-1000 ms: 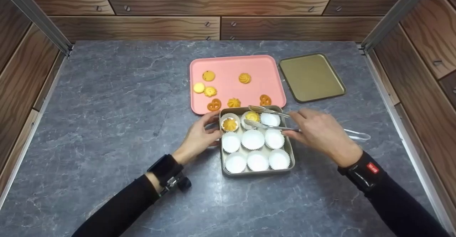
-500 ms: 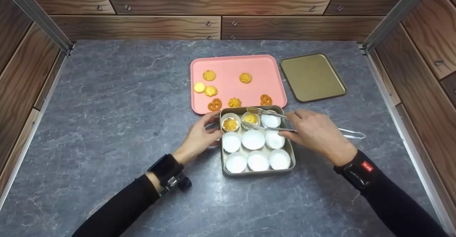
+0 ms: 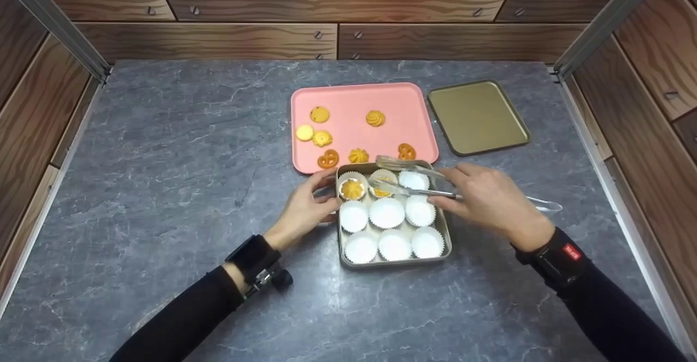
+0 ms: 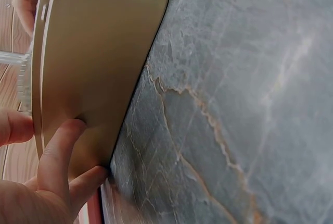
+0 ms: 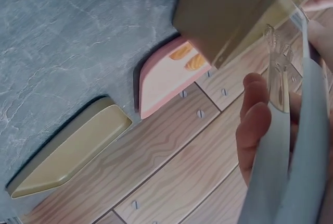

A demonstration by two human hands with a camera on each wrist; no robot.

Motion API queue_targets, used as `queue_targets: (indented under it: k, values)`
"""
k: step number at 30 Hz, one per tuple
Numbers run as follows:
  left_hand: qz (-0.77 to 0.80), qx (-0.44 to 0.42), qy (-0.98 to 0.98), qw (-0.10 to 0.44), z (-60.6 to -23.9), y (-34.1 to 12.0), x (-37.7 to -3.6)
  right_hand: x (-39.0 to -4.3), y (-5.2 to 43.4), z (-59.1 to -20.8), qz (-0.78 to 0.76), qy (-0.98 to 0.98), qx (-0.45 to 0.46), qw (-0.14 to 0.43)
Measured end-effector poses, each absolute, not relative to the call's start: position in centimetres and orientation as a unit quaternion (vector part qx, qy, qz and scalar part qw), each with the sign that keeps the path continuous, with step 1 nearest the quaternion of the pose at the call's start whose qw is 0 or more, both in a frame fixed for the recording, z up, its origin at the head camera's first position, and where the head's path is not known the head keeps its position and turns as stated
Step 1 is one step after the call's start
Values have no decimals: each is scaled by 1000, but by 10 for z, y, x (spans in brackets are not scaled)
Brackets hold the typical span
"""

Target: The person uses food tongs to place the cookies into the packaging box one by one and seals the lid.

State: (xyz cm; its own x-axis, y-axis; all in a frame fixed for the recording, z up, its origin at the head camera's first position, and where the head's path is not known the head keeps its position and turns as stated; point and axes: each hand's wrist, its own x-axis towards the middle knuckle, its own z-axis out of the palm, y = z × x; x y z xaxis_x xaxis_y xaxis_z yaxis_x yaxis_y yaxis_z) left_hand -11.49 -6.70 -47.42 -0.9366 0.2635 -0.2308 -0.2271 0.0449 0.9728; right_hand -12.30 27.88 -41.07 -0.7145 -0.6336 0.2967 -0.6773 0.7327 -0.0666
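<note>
A gold tin holds several white paper cups. The back left cup has a yellow cookie in it. A second cookie lies in the back middle cup, partly hidden by the tongs. My right hand grips the tongs, and their spread arms hover over the tin's back row. My left hand grips the tin's left wall, thumb on the rim. In the left wrist view my fingers press on the tin. In the right wrist view my fingers curl round the tongs.
A pink tray with several cookies lies just behind the tin. The tin's gold lid lies to the right of the tray. Wooden walls enclose the grey stone table at the back and on both sides.
The tongs' tips first closed in round the second cookie, then spread and rose a little. That cookie now sits lower in its cup. My left hand has stayed put.
</note>
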Motion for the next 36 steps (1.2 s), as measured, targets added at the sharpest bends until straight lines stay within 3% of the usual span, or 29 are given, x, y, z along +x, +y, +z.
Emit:
queue_targets:
  k: [8, 22, 36]
  values:
    - [678, 14, 714, 176, -473, -68, -115, -148, 283, -397, 117, -941, 290, 131]
    - [686, 13, 706, 177, -476, -67, -116, -210, 272, -408, 108, -966, 217, 86]
    - [683, 11, 707, 183, -475, -68, -117, -246, 257, -421, 92, -976, 193, 42]
